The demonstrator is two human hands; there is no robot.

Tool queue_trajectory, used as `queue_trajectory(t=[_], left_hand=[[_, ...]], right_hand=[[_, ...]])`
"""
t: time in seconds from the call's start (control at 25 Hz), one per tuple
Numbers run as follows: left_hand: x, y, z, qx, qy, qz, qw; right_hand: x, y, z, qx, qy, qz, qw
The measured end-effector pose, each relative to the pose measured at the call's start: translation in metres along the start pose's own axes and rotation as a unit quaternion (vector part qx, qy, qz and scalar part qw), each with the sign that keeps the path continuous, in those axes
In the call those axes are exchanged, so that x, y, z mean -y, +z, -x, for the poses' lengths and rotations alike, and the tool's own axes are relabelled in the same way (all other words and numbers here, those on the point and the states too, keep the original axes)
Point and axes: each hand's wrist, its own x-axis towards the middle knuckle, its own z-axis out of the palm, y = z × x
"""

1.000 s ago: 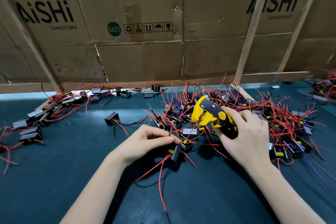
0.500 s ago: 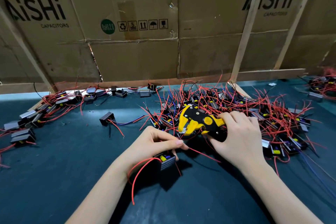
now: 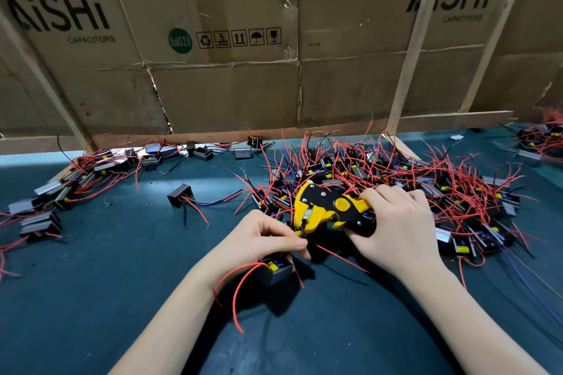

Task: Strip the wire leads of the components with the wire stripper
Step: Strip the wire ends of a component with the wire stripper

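My right hand (image 3: 399,231) grips the handles of a yellow and black wire stripper (image 3: 326,210), its jaws pointing left and down. My left hand (image 3: 259,240) holds a small black component (image 3: 278,271) with yellow and blue parts and pinches one of its red wire leads (image 3: 332,256) right at the stripper's jaws. Other red leads of that component curl down over my left wrist. Whether the lead sits inside the jaws is hidden by my fingers.
A big tangle of components with red leads (image 3: 411,179) lies behind and right of my hands. A row of components (image 3: 76,179) runs along the left. One lone component (image 3: 179,195) with blue and red leads lies mid-left. A cardboard wall (image 3: 228,85) closes the back of the dark green mat (image 3: 122,268).
The stripper has swung down and left, from raised over the pile to my left fingertips. My left hand lifted the component off the mat and brought one lead up to the jaws.
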Motion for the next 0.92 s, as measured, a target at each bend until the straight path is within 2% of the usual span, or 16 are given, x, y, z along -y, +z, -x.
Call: queue_trajectory(t=[0.28, 0.56, 0.92], left_hand=[[-0.0022, -0.0012, 0.0024, 0.013, 0.009, -0.017, 1.000], [-0.0021, 0.0010, -0.0001, 0.001, -0.006, -0.018, 1.000], [-0.0053, 0.0010, 0.0008, 0.012, -0.017, -0.007, 1.000]], right_hand=[[-0.0030, 0.0001, 0.0007, 0.014, -0.012, 0.026, 0.999], [0.0020, -0.0004, -0.0016, 0.010, -0.023, -0.021, 0.999], [-0.0016, -0.0017, -0.0008, 0.035, -0.035, 0.003, 0.999]])
